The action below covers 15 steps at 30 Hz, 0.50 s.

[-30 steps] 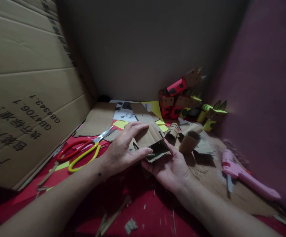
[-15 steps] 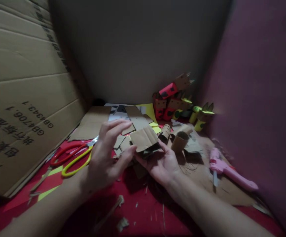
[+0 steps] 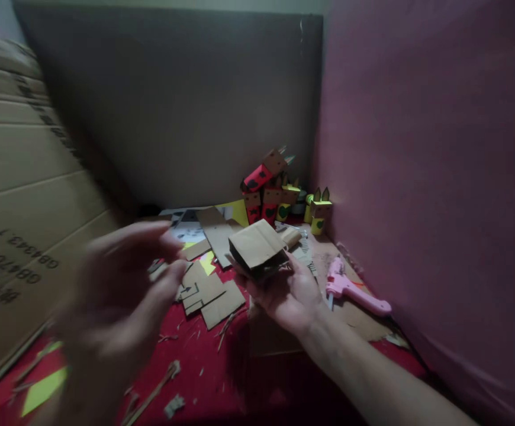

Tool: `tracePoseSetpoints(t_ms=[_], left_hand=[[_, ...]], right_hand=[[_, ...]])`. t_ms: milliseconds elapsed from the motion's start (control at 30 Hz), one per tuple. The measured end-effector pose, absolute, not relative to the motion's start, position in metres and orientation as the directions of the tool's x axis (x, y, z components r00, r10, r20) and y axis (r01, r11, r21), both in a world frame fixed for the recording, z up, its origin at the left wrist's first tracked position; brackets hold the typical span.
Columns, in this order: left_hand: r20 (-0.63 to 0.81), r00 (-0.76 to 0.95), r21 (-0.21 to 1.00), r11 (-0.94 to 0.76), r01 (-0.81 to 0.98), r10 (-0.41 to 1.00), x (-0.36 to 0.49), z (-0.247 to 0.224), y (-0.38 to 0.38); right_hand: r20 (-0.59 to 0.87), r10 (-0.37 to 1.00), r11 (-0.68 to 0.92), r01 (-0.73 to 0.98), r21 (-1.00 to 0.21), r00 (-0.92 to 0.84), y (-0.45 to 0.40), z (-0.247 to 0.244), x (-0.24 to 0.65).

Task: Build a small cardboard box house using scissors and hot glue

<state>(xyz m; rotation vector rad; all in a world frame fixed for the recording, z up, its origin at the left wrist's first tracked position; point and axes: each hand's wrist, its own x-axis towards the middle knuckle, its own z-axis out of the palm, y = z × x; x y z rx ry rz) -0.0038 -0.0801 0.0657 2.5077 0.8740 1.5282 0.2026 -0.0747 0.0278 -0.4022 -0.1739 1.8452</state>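
Observation:
A small folded cardboard box (image 3: pixel 260 242) with a dark open side rests in my right hand (image 3: pixel 290 293), whose palm is turned up beneath it and whose fingers support its underside. My left hand (image 3: pixel 128 290) is raised on the left, smeared by motion. Its thumb and fingers are apart, with nothing visible held between them. Behind its fingertips lie flat cardboard pieces (image 3: pixel 202 284), some with dark drawn lines. The red and yellow scissors are not visible.
Several red and yellow figures with cardboard heads (image 3: pixel 272 198) stand at the back. A pink glue gun (image 3: pixel 359 293) lies on cardboard at the right. Scraps litter the red surface (image 3: pixel 213 378). A large carton (image 3: pixel 22 195) stands left, a pink wall right.
My left hand has moved left, away from the cardboard box. My right hand still holds the box, now turned differently. The view has shifted to the right, and the scissors have dropped out of sight.

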Motion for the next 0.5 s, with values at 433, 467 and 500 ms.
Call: tracePoseSetpoints(t_ms=[433,467,500], left_hand=[[0.022,0.840,0.928,-0.323,0.185,0.543,0.032,0.047,-0.028],[0.060,0.820,0.911,-0.367,0.188,0.569,0.032,0.045,-0.027],[0.107,0.800,0.890,-0.415,0.187,0.591,0.032,0.042,-0.025]], right_hand=[[-0.244,0.837,-0.547,-0.723,-0.421,-0.491,-0.092,0.016,0.216],[-0.263,0.839,-0.544,-0.719,-0.432,-0.477,-0.093,0.017,0.218],[-0.276,0.842,-0.539,-0.708,-0.455,-0.463,-0.095,0.016,0.219]])
